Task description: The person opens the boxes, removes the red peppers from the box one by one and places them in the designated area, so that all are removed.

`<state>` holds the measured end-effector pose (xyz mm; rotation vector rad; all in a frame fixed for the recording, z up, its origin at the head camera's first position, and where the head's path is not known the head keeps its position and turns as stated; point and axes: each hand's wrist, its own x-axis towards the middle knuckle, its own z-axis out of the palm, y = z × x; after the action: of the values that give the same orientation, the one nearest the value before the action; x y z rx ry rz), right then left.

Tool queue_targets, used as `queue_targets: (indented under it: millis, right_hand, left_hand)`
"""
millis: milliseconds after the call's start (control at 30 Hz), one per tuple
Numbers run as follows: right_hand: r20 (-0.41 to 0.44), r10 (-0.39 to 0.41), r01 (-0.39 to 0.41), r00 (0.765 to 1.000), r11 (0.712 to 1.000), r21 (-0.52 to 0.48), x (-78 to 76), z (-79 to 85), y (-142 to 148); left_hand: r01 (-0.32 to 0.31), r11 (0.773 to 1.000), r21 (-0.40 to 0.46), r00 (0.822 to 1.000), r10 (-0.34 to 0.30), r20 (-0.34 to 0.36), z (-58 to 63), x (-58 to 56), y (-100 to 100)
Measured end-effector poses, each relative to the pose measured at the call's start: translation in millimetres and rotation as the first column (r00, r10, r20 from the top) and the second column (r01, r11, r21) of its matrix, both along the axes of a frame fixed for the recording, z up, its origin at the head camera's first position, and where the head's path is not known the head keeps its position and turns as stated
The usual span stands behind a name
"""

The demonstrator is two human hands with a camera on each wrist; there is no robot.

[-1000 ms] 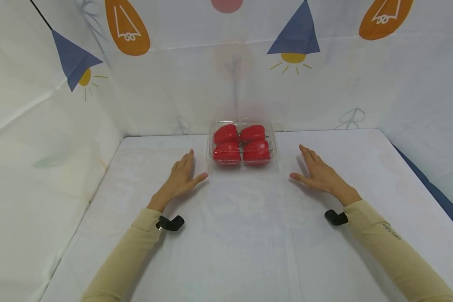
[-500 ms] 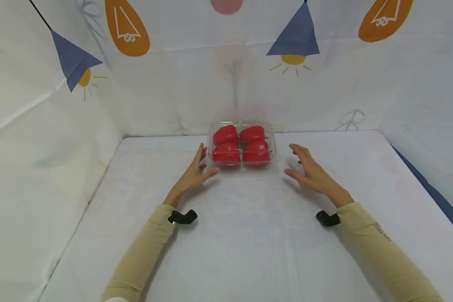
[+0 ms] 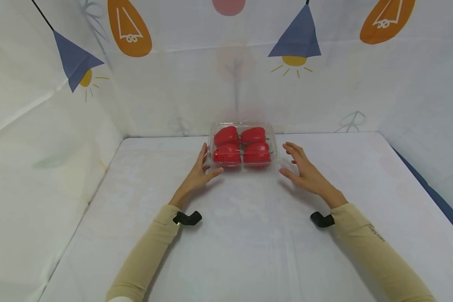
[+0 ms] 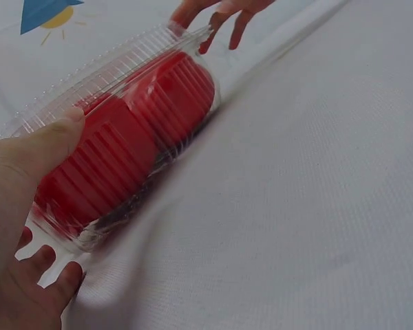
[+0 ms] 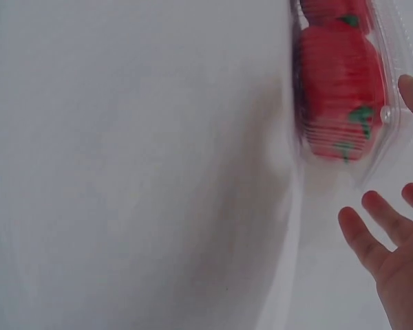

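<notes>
A clear plastic clamshell box [image 3: 243, 164] with several red bell peppers [image 3: 256, 153] in it stands at the table's back edge. Green stems show on the peppers [image 5: 341, 89] in the right wrist view. My left hand [image 3: 196, 176] is at the box's left side, its thumb by the front corner and its fingers spread; whether they touch the plastic I cannot tell. To the right of the box, a small gap away, my right hand [image 3: 305, 173] holds nothing, its fingers bent loosely and its thumb apart.
A white cloth covers the table [image 3: 241, 243]. Behind it hangs a white curtain [image 3: 196, 92] with printed lamps and bulbs, close to the back of the box. Each wrist carries a black camera mount [image 3: 187, 218].
Both hands have moved inward to the box, the left one rightward up to its side, the right one leftward. The fingers have bent a little more. The box has stayed in place.
</notes>
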<state>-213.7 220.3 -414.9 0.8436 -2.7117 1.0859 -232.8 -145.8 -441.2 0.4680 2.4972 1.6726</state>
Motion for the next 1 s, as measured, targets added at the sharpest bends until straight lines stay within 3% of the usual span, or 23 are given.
queue_targets:
  millis: [67, 233, 367, 667, 867, 1000]
  right_hand:
    - [-0.018, 0.015, -0.014, 1.0, 1.0, 0.003, -1.1, 0.1, -2]
    - [-0.076, 0.031, -0.029, 0.997, 0.999, 0.032, -4.5, 0.3, -9]
    - [-0.135, 0.029, -0.02, 0.99, 0.997, 0.071, -5.9, 3.4, -14]
    - [-0.241, 0.03, 0.017, 0.97, 0.982, 0.188, -9.8, 12.3, -31]
    - [-0.321, 0.032, 0.056, 0.947, 0.964, 0.261, -11.8, 15.4, -41]
    - [-0.355, 0.038, 0.082, 0.934, 0.945, 0.318, -14.5, 21.6, -44]
  left_hand:
    - [0.008, 1.0, 0.015, 1.0, -0.009, 0.024, 8.9, 4.4, 3]
    - [0.013, 0.999, 0.051, 0.999, -0.015, 0.045, 11.5, 5.7, 5]
    - [-0.013, 0.998, 0.064, 1.0, 0.012, 0.016, -0.8, 0.6, 4]
    - [-0.051, 0.997, 0.052, 0.999, 0.051, -0.007, -3.7, 1.4, 6]
    - [-0.032, 0.995, 0.098, 0.999, 0.032, 0.003, 11.1, 9.4, 9]
    - [-0.023, 0.998, 0.061, 0.999, 0.024, -0.027, 20.5, 14.1, 9]
